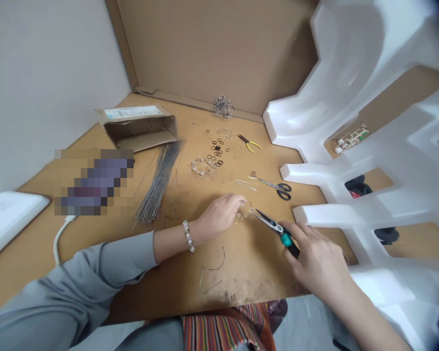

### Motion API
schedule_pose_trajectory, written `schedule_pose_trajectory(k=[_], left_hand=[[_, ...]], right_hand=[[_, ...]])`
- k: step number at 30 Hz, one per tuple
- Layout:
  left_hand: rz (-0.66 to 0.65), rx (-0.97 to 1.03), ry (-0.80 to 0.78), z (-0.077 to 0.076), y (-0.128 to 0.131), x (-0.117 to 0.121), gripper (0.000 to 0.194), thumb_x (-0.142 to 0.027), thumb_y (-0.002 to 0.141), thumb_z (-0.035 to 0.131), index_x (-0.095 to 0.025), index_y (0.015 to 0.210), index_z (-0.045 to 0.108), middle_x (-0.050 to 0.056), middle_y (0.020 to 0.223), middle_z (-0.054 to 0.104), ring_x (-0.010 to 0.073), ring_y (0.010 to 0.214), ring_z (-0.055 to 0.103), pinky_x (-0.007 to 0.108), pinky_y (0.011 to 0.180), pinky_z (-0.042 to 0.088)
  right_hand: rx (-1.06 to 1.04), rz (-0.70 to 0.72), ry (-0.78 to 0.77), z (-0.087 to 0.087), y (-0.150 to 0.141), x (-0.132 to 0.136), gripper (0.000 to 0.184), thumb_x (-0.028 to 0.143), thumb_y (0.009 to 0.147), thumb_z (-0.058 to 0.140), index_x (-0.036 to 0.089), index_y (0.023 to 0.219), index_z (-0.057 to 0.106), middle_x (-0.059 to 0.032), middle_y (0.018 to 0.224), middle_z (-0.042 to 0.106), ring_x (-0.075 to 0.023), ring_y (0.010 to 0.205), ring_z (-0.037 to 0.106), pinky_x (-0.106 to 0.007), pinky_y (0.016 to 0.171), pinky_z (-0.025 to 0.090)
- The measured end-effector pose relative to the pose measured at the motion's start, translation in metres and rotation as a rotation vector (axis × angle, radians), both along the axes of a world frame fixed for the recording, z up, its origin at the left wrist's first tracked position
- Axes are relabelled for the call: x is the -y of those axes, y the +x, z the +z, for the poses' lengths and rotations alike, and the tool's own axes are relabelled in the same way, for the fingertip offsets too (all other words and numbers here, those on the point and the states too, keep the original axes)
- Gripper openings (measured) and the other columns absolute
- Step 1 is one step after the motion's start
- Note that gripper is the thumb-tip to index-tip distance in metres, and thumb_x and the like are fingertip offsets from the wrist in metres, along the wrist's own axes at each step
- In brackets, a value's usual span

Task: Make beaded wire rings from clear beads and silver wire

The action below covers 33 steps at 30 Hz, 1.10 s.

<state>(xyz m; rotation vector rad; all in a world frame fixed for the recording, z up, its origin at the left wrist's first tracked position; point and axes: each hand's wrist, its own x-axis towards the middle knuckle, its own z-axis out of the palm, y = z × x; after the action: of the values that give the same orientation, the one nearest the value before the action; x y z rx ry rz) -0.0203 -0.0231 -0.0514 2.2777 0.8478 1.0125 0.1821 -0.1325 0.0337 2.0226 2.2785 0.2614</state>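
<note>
A small clear beaded wire piece [245, 214] is held just above the middle of a tan tabletop [263, 278], toward the near edge. The person's left hand [221, 213] pinches it between the fingertips; their exact placement is too small to tell. The person's right hand [316, 256] is wrapped around the teal-and-black handles of long-nosed pliers [286, 239], whose slender jaws stand slightly apart, their tips right by the beads; whether they touch cannot be told. A bead bracelet [188, 237] circles the left wrist, below a grey sleeve [95, 273]. Nearer the person, a thin bent wire [214, 269] lies on the table. Beyond the hands are a few short pale wires [246, 185] and, to their right, black-handled scissors [283, 189]. Farther off lie a ring of clear beads [203, 167], a scatter of small dark rings [217, 152], yellow-handled pliers [250, 143] and, near the back, a silvery tangle [223, 106]. To the left, a bundle of grey wires [159, 183] lies beside an open cardboard box [144, 136]; farther left are a pixelated object [95, 185], a white cable [57, 239] and a white slab [14, 219]. White moulded foam [296, 119] stands along the right side.
</note>
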Motion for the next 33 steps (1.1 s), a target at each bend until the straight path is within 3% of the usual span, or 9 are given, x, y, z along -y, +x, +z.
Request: schedule_pose_trajectory(k=[3, 8, 12, 17, 24, 29, 33], left_hand=[[-0.020, -0.009, 0.092, -0.002, -0.001, -0.001, 0.020, -0.013, 0.089, 0.033, -0.014, 0.100, 0.049, 0.007, 0.087, 0.059, 0.0174, 0.082, 0.055, 0.030, 0.074, 0.044], [-0.029, 0.038, 0.119, -0.001, -0.002, 0.001, 0.020, -0.012, 0.089, 0.034, -0.016, 0.102, 0.049, 0.006, 0.087, 0.059, 0.0162, 0.082, 0.055, 0.030, 0.074, 0.045], [-0.044, 0.107, 0.159, -0.002, -0.002, 0.002, 0.020, -0.014, 0.090, 0.033, -0.016, 0.102, 0.048, 0.006, 0.085, 0.059, 0.0159, 0.080, 0.054, 0.030, 0.073, 0.044], [-0.062, 0.119, 0.180, -0.004, -0.002, 0.002, 0.021, -0.016, 0.090, 0.032, -0.016, 0.104, 0.048, 0.005, 0.084, 0.058, 0.0160, 0.079, 0.053, 0.030, 0.073, 0.044], [-0.069, 0.112, 0.208, -0.004, -0.003, 0.001, 0.020, -0.015, 0.090, 0.033, -0.016, 0.103, 0.048, 0.006, 0.083, 0.058, 0.0162, 0.079, 0.053, 0.030, 0.073, 0.044], [-0.071, 0.102, 0.122, -0.003, -0.002, 0.003, 0.021, -0.017, 0.090, 0.033, -0.016, 0.101, 0.050, 0.006, 0.082, 0.058, 0.0161, 0.078, 0.053, 0.031, 0.073, 0.044], [-0.042, 0.172, -0.259, -0.001, 0.002, 0.004, 0.022, -0.025, 0.093, 0.031, -0.017, 0.103, 0.049, 0.000, 0.071, 0.053, 0.0117, 0.065, 0.051, 0.026, 0.065, 0.043]], right_hand=[[-0.143, 0.016, -0.031, -0.008, 0.002, 0.005, 0.037, 0.021, 0.075, 0.048, 0.026, 0.112, 0.054, -0.0014, 0.093, 0.065, -0.0183, 0.078, 0.063, -0.026, 0.055, 0.039], [-0.304, -0.047, 0.036, -0.021, 0.011, 0.010, 0.040, 0.020, 0.076, 0.047, 0.022, 0.115, 0.052, -0.0045, 0.104, 0.065, -0.0194, 0.087, 0.064, -0.029, 0.069, 0.047], [-0.243, -0.129, 0.072, -0.033, 0.020, 0.005, 0.040, 0.022, 0.075, 0.049, 0.023, 0.115, 0.053, -0.0047, 0.103, 0.066, -0.0209, 0.084, 0.064, -0.030, 0.065, 0.046], [-0.154, -0.149, 0.063, -0.044, 0.022, -0.005, 0.035, 0.024, 0.076, 0.050, 0.023, 0.110, 0.056, -0.0036, 0.088, 0.067, -0.0186, 0.071, 0.061, -0.026, 0.055, 0.038], [-0.113, -0.141, 0.078, -0.042, 0.019, -0.009, 0.034, 0.024, 0.077, 0.050, 0.023, 0.111, 0.054, -0.0031, 0.090, 0.066, -0.0172, 0.072, 0.060, -0.025, 0.054, 0.033], [-0.057, -0.139, 0.069, -0.054, 0.017, -0.018, 0.032, 0.027, 0.080, 0.051, 0.022, 0.111, 0.055, -0.0043, 0.091, 0.064, -0.0175, 0.076, 0.058, -0.025, 0.056, 0.033], [-0.045, -0.101, 0.109, -0.072, 0.014, -0.029, 0.030, 0.026, 0.083, 0.051, 0.020, 0.112, 0.056, -0.0072, 0.094, 0.062, -0.0193, 0.087, 0.054, -0.026, 0.063, 0.036]])
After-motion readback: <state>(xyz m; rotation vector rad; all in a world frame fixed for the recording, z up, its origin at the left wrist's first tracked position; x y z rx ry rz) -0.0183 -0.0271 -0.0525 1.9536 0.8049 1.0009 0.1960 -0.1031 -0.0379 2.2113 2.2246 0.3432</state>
